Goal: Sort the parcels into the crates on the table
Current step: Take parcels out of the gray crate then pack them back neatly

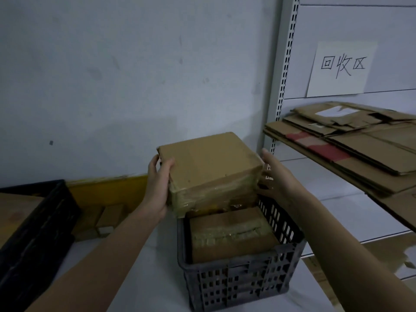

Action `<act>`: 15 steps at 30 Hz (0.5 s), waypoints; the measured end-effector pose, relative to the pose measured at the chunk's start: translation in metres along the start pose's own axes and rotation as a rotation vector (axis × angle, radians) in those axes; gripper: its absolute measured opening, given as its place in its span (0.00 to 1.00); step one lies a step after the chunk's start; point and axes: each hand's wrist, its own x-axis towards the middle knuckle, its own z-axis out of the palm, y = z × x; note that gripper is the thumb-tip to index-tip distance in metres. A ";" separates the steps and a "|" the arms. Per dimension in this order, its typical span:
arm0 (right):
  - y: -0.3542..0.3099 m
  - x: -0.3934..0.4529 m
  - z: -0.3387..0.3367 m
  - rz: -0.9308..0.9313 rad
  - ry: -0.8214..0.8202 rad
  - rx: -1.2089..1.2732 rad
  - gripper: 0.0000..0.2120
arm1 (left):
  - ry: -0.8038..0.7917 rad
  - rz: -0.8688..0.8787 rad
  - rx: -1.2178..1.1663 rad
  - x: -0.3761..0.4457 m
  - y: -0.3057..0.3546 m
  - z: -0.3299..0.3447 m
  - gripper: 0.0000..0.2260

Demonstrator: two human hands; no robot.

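Taped parcel point(209, 167) gripped both sides, left hand point(158, 188) and right hand point(273, 176), tilted over far end of grey crate point(238, 273) on bench point(144, 266). Crate already holding another parcel point(231, 233). Level first, lower flat onto it, release only once seated.

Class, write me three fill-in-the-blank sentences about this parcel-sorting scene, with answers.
1. Both hands, left hand and right hand, hold a cardboard ____.
2. The held parcel is above the grey ____.
3. The grey crate already contains ____ parcel.

Answers: parcel; crate; one
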 end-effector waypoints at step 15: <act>0.022 0.000 0.094 0.009 -0.166 0.303 0.37 | 0.111 0.013 0.065 -0.017 0.003 -0.014 0.19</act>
